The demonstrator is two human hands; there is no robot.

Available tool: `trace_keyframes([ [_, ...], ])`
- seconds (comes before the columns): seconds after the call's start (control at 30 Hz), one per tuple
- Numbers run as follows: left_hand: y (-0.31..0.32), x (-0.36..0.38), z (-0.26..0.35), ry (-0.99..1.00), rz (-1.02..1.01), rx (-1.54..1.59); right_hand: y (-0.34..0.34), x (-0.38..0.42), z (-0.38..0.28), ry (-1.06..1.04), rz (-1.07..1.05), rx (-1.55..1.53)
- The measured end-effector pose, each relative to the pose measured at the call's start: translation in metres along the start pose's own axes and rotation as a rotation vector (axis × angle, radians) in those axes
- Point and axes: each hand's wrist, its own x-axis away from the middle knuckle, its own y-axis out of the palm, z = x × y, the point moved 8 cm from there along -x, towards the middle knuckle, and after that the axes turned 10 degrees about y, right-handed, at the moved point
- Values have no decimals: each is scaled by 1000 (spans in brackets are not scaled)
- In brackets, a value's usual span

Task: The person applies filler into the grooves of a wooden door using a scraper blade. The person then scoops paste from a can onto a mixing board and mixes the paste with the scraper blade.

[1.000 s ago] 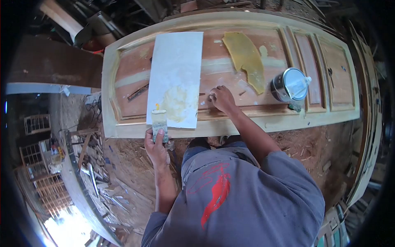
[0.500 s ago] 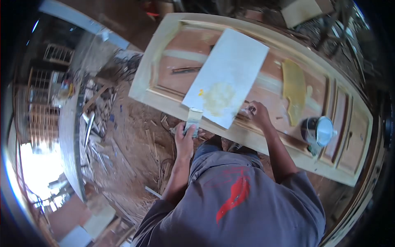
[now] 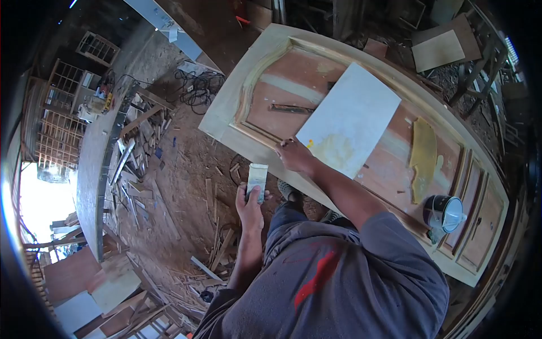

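My left hand point(image 3: 252, 204) is closed on a putty knife point(image 3: 257, 176), a flat pale blade held upright beside the door's near edge. My right hand point(image 3: 294, 155) is at the left corner of a white board point(image 3: 353, 116), over the door's lower moulding, its fingers curled; anything in them is too small to make out. The board lies across a panelled wooden door point(image 3: 226, 107) and bears a yellowish smear and a small orange spot. A dark stick point(image 3: 291, 108) rests on the panel left of the board.
On the door's right part are a yellow sheet point(image 3: 423, 158) and a tin with a whitish lid point(image 3: 446, 213). Wood scraps point(image 3: 138, 192) litter the floor at left, near a long grey board point(image 3: 90, 164). Cables point(image 3: 197, 90) lie beyond the door's left end.
My right hand has moved left across the board to its left corner. My left hand still holds the putty knife, now slightly lower and farther from the board. The view has shifted.
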Motion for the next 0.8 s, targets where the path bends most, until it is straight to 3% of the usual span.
trace_keyframes([
  [0.07,-17,-26,5,-7,32,-12,-1,-3,1,-3,29,120],
  [0.17,-34,-64,12,-27,25,14,-19,4,5,46,-107,76],
  [0.33,-28,-119,31,19,-114,16,-56,15,14,387,-251,-178],
  [0.43,-22,-145,49,95,-168,-56,-91,-11,-19,680,-78,-1222],
  [0.53,-12,-165,81,276,-196,-272,-138,-45,-74,590,-14,-1468],
  [0.63,0,-174,112,542,-234,-470,-134,-60,-93,711,-32,-1742],
  [0.8,10,-173,137,685,-230,-506,-145,-71,-104,784,6,-1905],
])
